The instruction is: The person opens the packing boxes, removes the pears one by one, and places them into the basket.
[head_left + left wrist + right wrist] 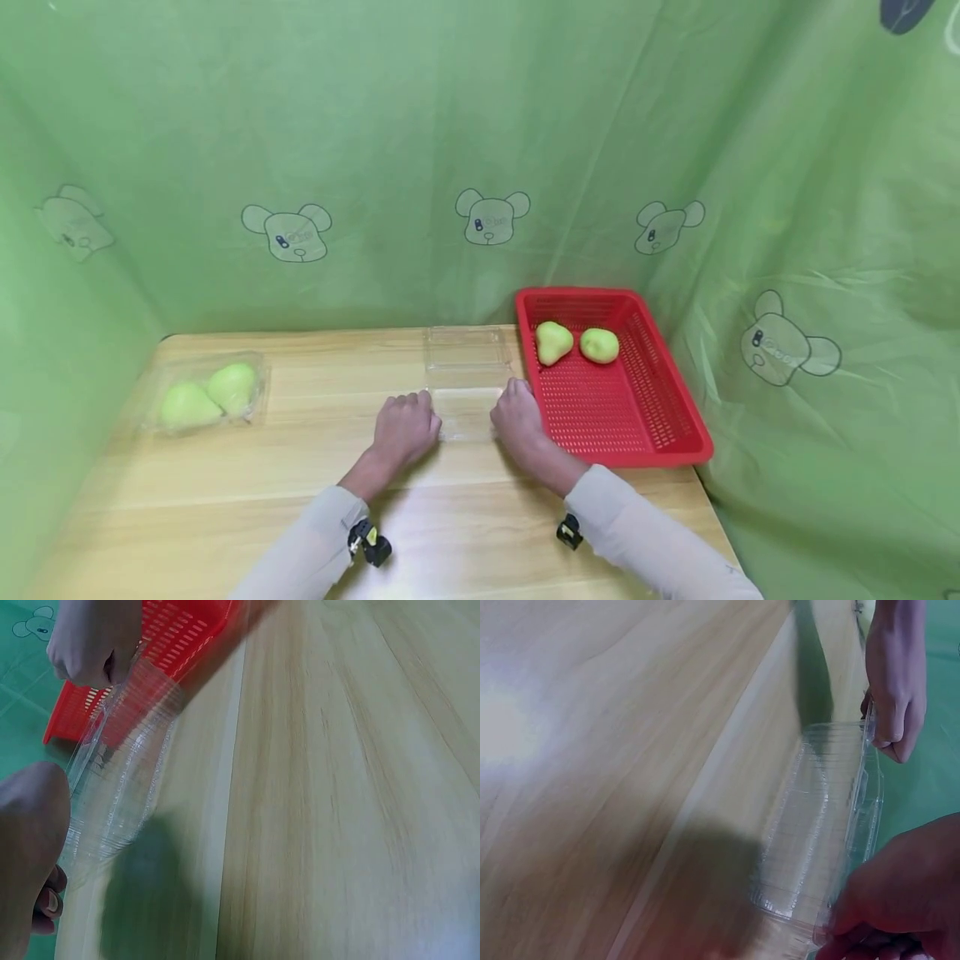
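Note:
A clear plastic clamshell box (pixel 468 417) lies between the two hands, its lid (pixel 467 350) folded open toward the curtain. My left hand (pixel 405 429) grips the box's left end with curled fingers. At the opposite end my right hand (pixel 519 417) holds the rim, close beside the red basket. Seen from the left wrist, the box's ribbed, transparent wall (pixel 124 772) spans from one hand to the other. The right wrist view shows the same box (pixel 802 825) with nothing inside it.
A red perforated basket (pixel 701 450) stands on the right, with two green pears (pixel 553 342) (pixel 599 345) toward its back. Another clear box (pixel 262 371) on the left contains two pears (pixel 187 407). A green curtain (pixel 375 150) borders the wooden table (pixel 315 442).

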Available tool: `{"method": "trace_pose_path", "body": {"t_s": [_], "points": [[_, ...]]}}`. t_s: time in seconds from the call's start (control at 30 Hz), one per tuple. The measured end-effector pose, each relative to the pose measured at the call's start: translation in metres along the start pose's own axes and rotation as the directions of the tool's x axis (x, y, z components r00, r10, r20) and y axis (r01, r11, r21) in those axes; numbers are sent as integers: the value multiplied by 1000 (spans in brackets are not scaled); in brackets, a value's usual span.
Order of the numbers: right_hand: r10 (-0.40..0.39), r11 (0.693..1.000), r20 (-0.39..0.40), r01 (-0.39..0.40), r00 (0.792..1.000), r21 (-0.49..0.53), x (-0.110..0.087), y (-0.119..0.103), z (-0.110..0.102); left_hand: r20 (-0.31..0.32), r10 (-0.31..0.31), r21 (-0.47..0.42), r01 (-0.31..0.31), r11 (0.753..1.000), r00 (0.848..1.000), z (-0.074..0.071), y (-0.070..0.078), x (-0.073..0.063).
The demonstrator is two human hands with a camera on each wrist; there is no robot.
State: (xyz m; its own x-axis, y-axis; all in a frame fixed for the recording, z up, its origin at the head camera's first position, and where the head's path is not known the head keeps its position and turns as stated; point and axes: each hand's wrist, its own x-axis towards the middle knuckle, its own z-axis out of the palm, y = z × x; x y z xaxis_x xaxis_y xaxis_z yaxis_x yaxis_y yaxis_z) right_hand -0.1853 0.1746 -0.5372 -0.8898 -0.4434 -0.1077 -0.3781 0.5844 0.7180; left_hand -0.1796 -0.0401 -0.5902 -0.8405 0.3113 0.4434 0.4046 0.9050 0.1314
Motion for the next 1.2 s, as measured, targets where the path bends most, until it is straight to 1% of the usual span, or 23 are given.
{"method": "trace_pose_path", "body": {"t_s": [0.1, 0.2, 0.37, 0.57, 0.67, 0.73, 0.8, 0.9, 0.97, 1.0, 1.1, 1.2], "points": [[11, 1000, -19, -11, 1000, 14, 0, 1, 3, -25, 5, 4, -5, 1000, 1000, 1, 3, 3], [17, 1000, -31, -16, 999, 27, -1, 2, 6, -32, -4, 1, 4, 1000, 999, 1, 4, 5], [30, 999, -57, -29, 998, 34, -2, 0, 6, -15, -19, 5, 19, 1000, 1000, -2, 4, 4], [49, 998, -124, -44, 991, 43, -3, 1, 3, 16, -40, -4, 40, 999, 999, -8, 2, 3], [62, 997, -189, -52, 980, 59, -3, 1, 2, 46, -53, -6, 53, 999, 998, -11, 0, 2], [70, 996, -240, -55, 968, 69, -2, 2, 0, 46, -50, -8, 51, 999, 998, -13, -2, 2], [85, 993, -299, -58, 950, 99, 1, 2, -3, 32, -48, -9, 48, 999, 998, -16, -5, 1], [115, 984, -381, -53, 917, 169, 6, 2, -8, 1, -34, -13, 34, 999, 999, -21, -11, -1], [128, 975, -425, -35, 896, 221, 11, 0, -13, 1, -32, -15, 32, 999, 1000, -25, -17, -3], [129, 970, -440, -22, 888, 241, 13, 0, -16, 6, -29, -17, 30, 999, 1000, -27, -20, -4], [110, 960, -445, 21, 889, 279, 21, -4, -26, 26, -30, -18, 31, 999, 999, -34, -31, -9], [97, 950, -421, 42, 902, 310, 30, -10, -36, 22, -25, -14, 25, 1000, 999, -41, -44, -14]]}}
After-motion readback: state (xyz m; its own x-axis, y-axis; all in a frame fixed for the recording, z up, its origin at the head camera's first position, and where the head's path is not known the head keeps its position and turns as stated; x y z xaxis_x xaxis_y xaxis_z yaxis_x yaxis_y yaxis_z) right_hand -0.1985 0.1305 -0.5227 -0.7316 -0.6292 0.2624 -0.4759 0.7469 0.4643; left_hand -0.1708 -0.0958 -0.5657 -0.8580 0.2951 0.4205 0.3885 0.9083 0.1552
